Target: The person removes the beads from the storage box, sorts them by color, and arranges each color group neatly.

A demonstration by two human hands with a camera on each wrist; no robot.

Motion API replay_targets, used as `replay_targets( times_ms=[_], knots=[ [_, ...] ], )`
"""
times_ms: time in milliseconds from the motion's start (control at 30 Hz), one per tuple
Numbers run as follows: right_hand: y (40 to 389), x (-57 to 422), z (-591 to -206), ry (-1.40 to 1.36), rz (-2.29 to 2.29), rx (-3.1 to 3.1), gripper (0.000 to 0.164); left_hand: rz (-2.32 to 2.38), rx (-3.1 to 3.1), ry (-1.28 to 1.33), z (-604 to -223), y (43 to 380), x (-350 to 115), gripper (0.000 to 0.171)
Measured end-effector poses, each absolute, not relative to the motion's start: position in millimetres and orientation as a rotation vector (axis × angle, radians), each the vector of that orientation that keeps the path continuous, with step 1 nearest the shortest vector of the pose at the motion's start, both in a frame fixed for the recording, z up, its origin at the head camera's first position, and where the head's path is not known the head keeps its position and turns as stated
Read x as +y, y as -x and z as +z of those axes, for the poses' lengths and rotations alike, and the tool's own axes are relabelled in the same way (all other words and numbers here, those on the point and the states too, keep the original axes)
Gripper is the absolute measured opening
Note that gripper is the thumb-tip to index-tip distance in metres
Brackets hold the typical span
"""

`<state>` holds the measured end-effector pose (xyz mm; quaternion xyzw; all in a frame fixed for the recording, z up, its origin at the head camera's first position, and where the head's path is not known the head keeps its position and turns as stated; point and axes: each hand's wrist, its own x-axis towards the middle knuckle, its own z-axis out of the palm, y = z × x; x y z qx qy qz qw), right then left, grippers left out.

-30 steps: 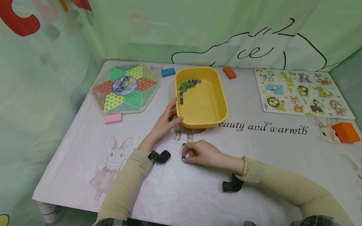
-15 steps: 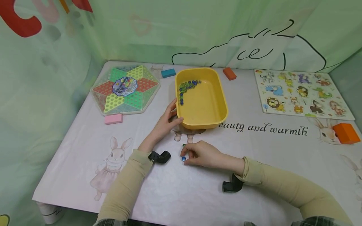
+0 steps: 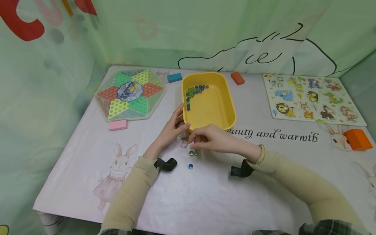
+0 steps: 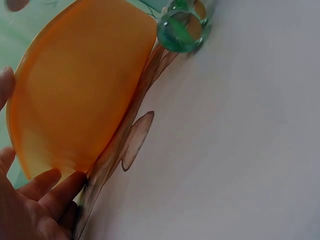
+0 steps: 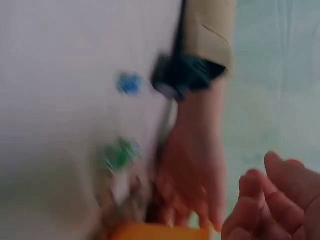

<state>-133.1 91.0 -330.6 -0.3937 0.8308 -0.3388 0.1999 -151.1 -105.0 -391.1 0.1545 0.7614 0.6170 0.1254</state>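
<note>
holding the yellow tub [image 3: 210,111] by its near left corner, the left hand [image 3: 168,130] has its fingers bent round the side. the right hand [image 3: 211,138] is over the desk [image 3: 182,199], its bent fingers a little apart. two green marbles [image 3: 191,153] sit close together near them, with a blue marble [image 3: 190,166] a bit farther off. more marbles [image 3: 194,92] lie inside the tub.

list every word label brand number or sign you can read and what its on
"eauty and warmth": black script on the white tablecloth; anything before it hidden by the yellow tub.
"C", apparently: red, on the left curtain, cut off by the frame; the rest unclear.
Label on the star game board: too small to read.
Black strokes like "ce" on the back curtain: can't tell if letters.
</note>
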Motion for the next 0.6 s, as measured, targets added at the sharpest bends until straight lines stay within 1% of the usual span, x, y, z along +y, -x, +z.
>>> replay_targets(
  times_ms=[33, 133, 300, 367, 600],
  knots=[
    [139, 92, -325, 1.105, -0.946, 2.291, 0.013, 1.796, 2.222, -0.449, -389, 150, -105, 0.073],
    [158, 94, -308, 1.111, -0.904, 2.212, 0.012, 1.791, 2.251, -0.457, -401, 155, -105, 0.073],
    [195, 94, -292, 1.098, -0.786, 2.156, 0.017, 1.775, 2.251, -0.45, -397, 153, -106, 0.072],
    [209, 93, -290, 1.053, -0.769, 2.162, 0.019, 1.771, 2.235, -0.442, -387, 149, -105, 0.072],
    [250, 87, -297, 0.944, -0.766, 2.285, 0.02, 1.771, 2.235, -0.436, -388, 151, -105, 0.072]
  ],
)
